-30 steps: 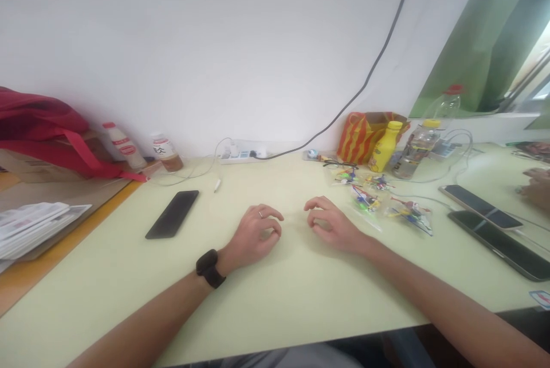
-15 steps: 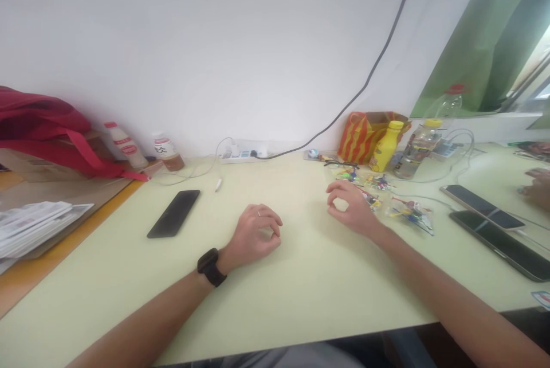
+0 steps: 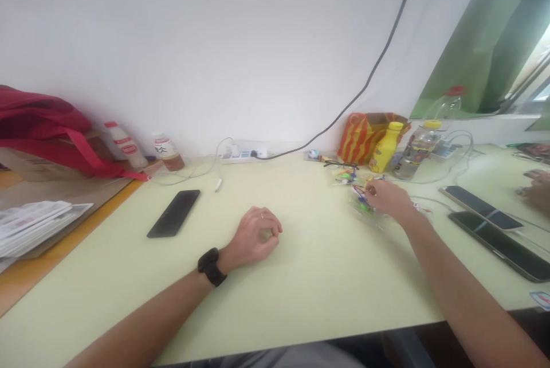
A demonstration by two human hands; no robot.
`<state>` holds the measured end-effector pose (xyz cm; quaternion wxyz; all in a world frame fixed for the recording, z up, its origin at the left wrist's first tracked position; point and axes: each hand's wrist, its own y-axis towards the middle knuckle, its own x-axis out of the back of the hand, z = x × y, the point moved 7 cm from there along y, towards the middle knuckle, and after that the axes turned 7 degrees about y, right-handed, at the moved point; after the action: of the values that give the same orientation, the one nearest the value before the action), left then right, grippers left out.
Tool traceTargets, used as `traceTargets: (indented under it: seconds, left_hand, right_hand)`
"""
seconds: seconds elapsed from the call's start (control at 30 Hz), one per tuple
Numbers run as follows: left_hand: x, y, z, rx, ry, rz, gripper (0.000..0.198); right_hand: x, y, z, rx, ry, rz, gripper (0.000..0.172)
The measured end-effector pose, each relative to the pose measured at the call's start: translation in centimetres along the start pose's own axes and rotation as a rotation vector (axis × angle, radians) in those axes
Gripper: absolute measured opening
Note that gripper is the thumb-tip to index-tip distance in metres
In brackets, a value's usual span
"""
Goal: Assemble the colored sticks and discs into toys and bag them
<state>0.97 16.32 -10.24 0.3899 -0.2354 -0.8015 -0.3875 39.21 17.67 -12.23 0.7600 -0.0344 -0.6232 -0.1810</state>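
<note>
Right hand (image 3: 389, 197) is over a clear plastic bag (image 3: 361, 206) of small colored parts, fingers bent, fingertips (image 3: 371, 189) on the bag. Can't tell if it's actually pinching anything. Bag lies on a pale green desk (image 3: 318, 282), at the right end of a loose group of similar bags. One bag (image 3: 344, 176) sits just behind it, under a pair of glasses (image 3: 339, 165); another (image 3: 377, 182) is right by the fingertips; a third (image 3: 419, 207) is mostly hidden behind the right wrist. Left hand (image 3: 255, 236) rests on the desk, fingers loosely curled, nothing in it, ring on one finger, black watch (image 3: 209, 267) on the wrist. Black phone (image 3: 174, 213) lies face down or dark, left of that hand, well apart from it. Two more phones (image 3: 501, 236) sit at right, beside a co-worker's hand (image 3: 537, 189) at the frame edge. Back edge: power strip (image 3: 240, 154), yellow bottle (image 3: 385, 147), clear bottle (image 3: 416, 153), orange striped bag (image 3: 358, 139). Far left: red bag (image 3: 43, 133), two small bottles (image 3: 144, 147), paper stack (image 3: 30, 236).
</note>
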Motion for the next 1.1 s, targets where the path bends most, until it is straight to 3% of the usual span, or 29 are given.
traceTargets:
  seconds: [0.2,0.37,0.5,0.6,0.87,1.0,1.1]
  left_hand:
    - [0.0,-0.1,0.0,0.006,-0.021,0.007,0.015]
    - [0.0,-0.1,0.0,0.018,-0.031,0.019,0.013]
    - [-0.2,0.0,0.8,0.118,0.010,0.031,0.005]
    - [-0.7,0.1,1.7,0.201,0.031,0.045,0.015]
    - [-1.6,-0.3,4.0,0.372,-0.139,0.024,0.044]
    - [-1.6,0.3,4.5,0.385,-0.427,0.041,0.059]
    - [-1.4,0.6,5.6,0.422,-0.590,-0.020,0.046]
  right_hand:
    - [-0.9,0.1,1.1,0.049,0.036,0.061,0.024]
    - [-2.3,-0.4,3.0,0.080,0.204,0.142,0.029]
    - [-4.1,-1.4,5.2,0.103,0.365,0.211,0.033]
    - [-4.5,-2.2,7.1,0.140,0.454,0.175,0.027]
    - [-1.5,-4.1,13.5,0.342,1.003,0.168,0.030]
    - [0.4,-4.3,17.1,0.503,1.026,0.186,0.024]
    - [1.8,-3.3,18.8,0.544,0.913,0.172,0.019]
